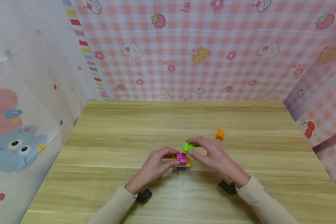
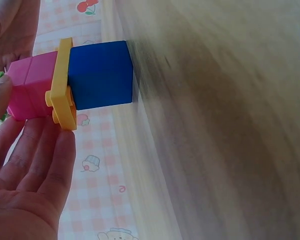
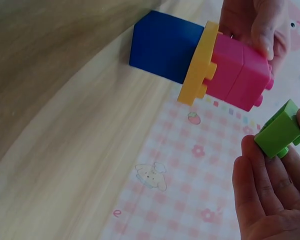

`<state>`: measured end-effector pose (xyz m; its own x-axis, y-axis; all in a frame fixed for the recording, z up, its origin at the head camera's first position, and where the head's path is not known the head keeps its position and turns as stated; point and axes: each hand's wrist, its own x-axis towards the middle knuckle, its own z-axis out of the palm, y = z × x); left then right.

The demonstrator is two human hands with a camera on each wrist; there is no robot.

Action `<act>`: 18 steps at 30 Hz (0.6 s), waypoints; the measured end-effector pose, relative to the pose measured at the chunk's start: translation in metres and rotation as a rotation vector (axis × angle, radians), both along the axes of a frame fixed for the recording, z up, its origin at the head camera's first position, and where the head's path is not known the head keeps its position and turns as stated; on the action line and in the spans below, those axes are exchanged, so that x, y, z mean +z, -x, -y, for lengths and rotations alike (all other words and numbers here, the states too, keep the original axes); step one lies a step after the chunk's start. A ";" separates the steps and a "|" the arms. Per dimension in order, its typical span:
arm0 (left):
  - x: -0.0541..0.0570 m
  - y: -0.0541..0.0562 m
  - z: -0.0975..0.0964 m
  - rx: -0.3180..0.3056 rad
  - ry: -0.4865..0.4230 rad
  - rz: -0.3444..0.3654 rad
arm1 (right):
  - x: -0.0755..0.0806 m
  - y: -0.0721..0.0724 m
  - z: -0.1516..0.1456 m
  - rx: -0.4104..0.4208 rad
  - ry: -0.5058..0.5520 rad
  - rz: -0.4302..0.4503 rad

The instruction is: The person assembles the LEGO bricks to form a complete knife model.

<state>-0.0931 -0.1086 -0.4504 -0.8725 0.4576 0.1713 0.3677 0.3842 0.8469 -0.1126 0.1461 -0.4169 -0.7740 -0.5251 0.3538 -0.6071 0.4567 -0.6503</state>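
Standing on the wooden table is a stack: a blue block (image 2: 101, 75) at the bottom, a flat yellow plate (image 3: 197, 67) across it, and two pink bricks (image 1: 182, 159) one on the other at the top. My left hand (image 1: 158, 163) grips the pink bricks from the left, thumb on the near side and fingers on the far side. With thumb and fingers, my right hand (image 1: 212, 154) pinches a small green brick (image 3: 279, 131). That brick is tilted, its hollow underside turned toward the stack, and in the right wrist view it is apart from the pink studs.
An orange brick (image 1: 219, 134) with a rounded side lies on the table (image 1: 123, 133) behind my right hand. Pink checked cloth (image 1: 184, 40) hangs along the table's back edge. Black wrist-worn pieces sit under both wrists, by the cream sleeves (image 1: 116, 202).
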 end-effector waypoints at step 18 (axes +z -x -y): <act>-0.002 0.000 0.002 -0.003 0.000 -0.061 | -0.005 -0.004 0.011 0.107 -0.031 -0.057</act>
